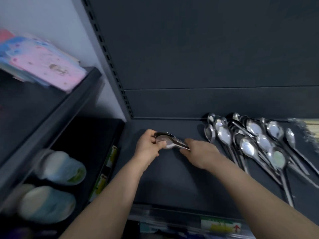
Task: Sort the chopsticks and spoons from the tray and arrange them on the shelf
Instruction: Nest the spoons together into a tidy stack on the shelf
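Both of my hands hold a small bunch of metal spoons (170, 141) low over the dark shelf (172, 183), left of its middle. My left hand (148, 145) grips the bowl end, thumb and fingers curled round it. My right hand (201, 155) holds the handle end, its fingers hidden behind the hand. To the right, several shiny spoons (255, 144) lie fanned on the shelf, bowls toward the back. A wrapped bundle of chopsticks (309, 128) lies at the far right edge.
The shelf's back panel (207, 66) rises behind. A slotted upright post (110, 66) divides it from the left bay, which has pink and blue packets (41, 61) above and rolled pale items (58, 168) below. Price labels (222, 225) line the front edge.
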`<state>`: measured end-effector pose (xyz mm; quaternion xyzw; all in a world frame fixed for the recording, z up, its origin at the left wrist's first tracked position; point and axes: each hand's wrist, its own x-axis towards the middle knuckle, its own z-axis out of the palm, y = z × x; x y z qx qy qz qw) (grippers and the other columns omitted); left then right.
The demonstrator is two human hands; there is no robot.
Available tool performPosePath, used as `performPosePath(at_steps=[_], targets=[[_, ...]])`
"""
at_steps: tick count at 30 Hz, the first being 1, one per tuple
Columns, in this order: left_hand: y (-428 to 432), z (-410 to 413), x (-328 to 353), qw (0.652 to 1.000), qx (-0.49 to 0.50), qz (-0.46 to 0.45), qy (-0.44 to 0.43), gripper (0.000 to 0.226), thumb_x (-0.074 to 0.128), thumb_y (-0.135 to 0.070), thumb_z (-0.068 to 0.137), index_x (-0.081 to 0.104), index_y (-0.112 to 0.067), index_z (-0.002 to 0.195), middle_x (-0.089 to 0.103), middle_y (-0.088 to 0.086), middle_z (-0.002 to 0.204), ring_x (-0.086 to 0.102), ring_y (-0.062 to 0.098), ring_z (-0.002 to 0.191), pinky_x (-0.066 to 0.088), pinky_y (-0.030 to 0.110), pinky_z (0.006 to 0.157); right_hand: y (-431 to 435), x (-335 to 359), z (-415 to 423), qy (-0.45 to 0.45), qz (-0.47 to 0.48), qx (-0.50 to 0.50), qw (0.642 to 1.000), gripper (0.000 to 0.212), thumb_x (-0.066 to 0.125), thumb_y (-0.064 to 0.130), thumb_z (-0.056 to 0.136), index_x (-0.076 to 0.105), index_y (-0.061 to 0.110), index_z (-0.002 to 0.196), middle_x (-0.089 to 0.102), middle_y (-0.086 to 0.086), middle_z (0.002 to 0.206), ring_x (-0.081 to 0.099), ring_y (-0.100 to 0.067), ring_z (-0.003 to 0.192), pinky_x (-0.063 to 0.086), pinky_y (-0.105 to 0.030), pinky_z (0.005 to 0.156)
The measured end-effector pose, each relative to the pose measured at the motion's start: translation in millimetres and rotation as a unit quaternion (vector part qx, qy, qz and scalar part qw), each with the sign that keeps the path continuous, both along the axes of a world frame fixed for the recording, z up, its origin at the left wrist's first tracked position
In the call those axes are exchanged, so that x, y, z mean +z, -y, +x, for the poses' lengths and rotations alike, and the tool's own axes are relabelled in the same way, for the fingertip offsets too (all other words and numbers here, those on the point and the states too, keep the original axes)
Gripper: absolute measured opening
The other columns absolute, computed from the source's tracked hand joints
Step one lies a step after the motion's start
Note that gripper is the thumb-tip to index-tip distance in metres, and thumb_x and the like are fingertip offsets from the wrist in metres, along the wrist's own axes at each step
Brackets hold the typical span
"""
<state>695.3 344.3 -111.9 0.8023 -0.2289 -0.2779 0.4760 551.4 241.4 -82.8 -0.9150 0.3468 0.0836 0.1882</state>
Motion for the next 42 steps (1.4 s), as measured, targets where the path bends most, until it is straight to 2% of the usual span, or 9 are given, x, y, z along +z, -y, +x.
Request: performPosePath(at_steps=[4, 7, 13, 19, 23, 27, 36, 39, 42], targets=[[-6, 33, -7, 0.991, 0.005, 0.073, 0.115, 0.013, 0.068, -0.021, 0.088, 0.057, -0.023, 0.081, 0.066, 0.001, 0.089, 0.064, 0.020, 0.085, 0.057, 0.039, 0.075, -1, -15, 26, 0.009, -0.055, -0.010, 0.998, 0.034, 0.045, 0.044, 0.096, 0.044, 0.019, 0.119, 0.061, -0.007, 0.118, 0.057, -0.029, 0.110, 0.042, -0.036, 0.082], [-2, 43, -9, 0.974, -0.043, 0.126, 0.182, 0.008, 0.064, -0.025, 0.090, 0.060, -0.018, 0.087, 0.067, 0.000, 0.092, 0.062, 0.020, 0.089, 0.052, 0.035, 0.079, 0, -23, 32, 0.043, -0.102, -0.009, 0.994, 0.037, 0.051, 0.041, 0.094, 0.047, 0.025, 0.127, 0.053, -0.001, 0.122, 0.047, -0.024, 0.118, 0.038, -0.038, 0.093], [2, 41, -15, 0.974, -0.082, 0.089, 0.193, 0.016, 0.070, -0.028, 0.086, 0.056, -0.022, 0.080, 0.064, -0.005, 0.081, 0.061, 0.015, 0.080, 0.051, 0.033, 0.072, 2, -25, 31, 0.083, -0.057, -0.024, 0.995, 0.037, 0.060, 0.044, 0.088, 0.056, 0.036, 0.123, 0.052, 0.004, 0.119, 0.043, -0.019, 0.119, 0.035, -0.036, 0.094], [4, 39, -15, 0.977, -0.101, 0.054, 0.179, 0.023, 0.082, -0.024, 0.072, 0.061, -0.021, 0.082, 0.068, -0.007, 0.078, 0.064, 0.013, 0.075, 0.053, 0.032, 0.072, 3, -29, 32, 0.107, -0.093, -0.056, 0.988, 0.027, 0.056, 0.036, 0.092, 0.061, 0.037, 0.118, 0.057, 0.005, 0.112, 0.049, -0.018, 0.113, 0.036, -0.034, 0.091], [6, 37, -12, 0.963, -0.071, 0.095, 0.242, 0.014, 0.071, -0.030, 0.083, 0.059, -0.025, 0.079, 0.067, -0.008, 0.080, 0.063, 0.015, 0.078, 0.051, 0.033, 0.064, 3, -31, 31, 0.118, -0.098, -0.064, 0.986, 0.031, 0.057, 0.036, 0.091, 0.060, 0.036, 0.122, 0.057, 0.004, 0.114, 0.048, -0.020, 0.113, 0.037, -0.034, 0.092], [8, 37, -4, 0.947, -0.058, 0.167, 0.270, 0.021, 0.062, -0.038, 0.088, 0.060, -0.022, 0.101, 0.066, -0.003, 0.097, 0.061, 0.022, 0.094, 0.043, 0.030, 0.065, 5, -36, 29, 0.108, -0.109, -0.064, 0.986, 0.036, 0.048, 0.031, 0.096, 0.053, 0.035, 0.132, 0.051, 0.004, 0.125, 0.043, -0.021, 0.118, 0.037, -0.039, 0.096], [9, 27, 1, 0.951, -0.034, 0.133, 0.275, 0.047, 0.067, -0.037, 0.086, 0.052, -0.020, 0.127, 0.054, 0.000, 0.126, 0.058, 0.023, 0.108, 0.048, 0.033, 0.080, 2, -30, 25, 0.083, -0.153, -0.034, 0.984, 0.038, 0.047, 0.024, 0.095, 0.050, 0.030, 0.133, 0.049, 0.003, 0.130, 0.043, -0.022, 0.119, 0.037, -0.039, 0.095], [10, 15, 10, 0.942, -0.035, 0.072, 0.325, 0.038, 0.066, -0.033, 0.088, 0.055, -0.022, 0.123, 0.055, -0.005, 0.123, 0.060, 0.018, 0.105, 0.052, 0.037, 0.081, -1, -27, 11, 0.124, -0.177, -0.035, 0.976, 0.037, 0.054, 0.021, 0.092, 0.057, 0.024, 0.129, 0.057, 0.001, 0.123, 0.049, -0.025, 0.114, 0.041, -0.041, 0.091], [23, -9, 17, 0.937, -0.098, 0.051, 0.332, 0.023, 0.064, -0.028, 0.090, 0.062, -0.025, 0.112, 0.062, -0.009, 0.110, 0.062, 0.015, 0.096, 0.052, 0.036, 0.080, -4, -25, -17, 0.147, -0.206, -0.039, 0.967, 0.033, 0.068, 0.017, 0.081, 0.068, 0.021, 0.114, 0.064, 0.000, 0.109, 0.058, -0.028, 0.101, 0.048, -0.042, 0.079]])
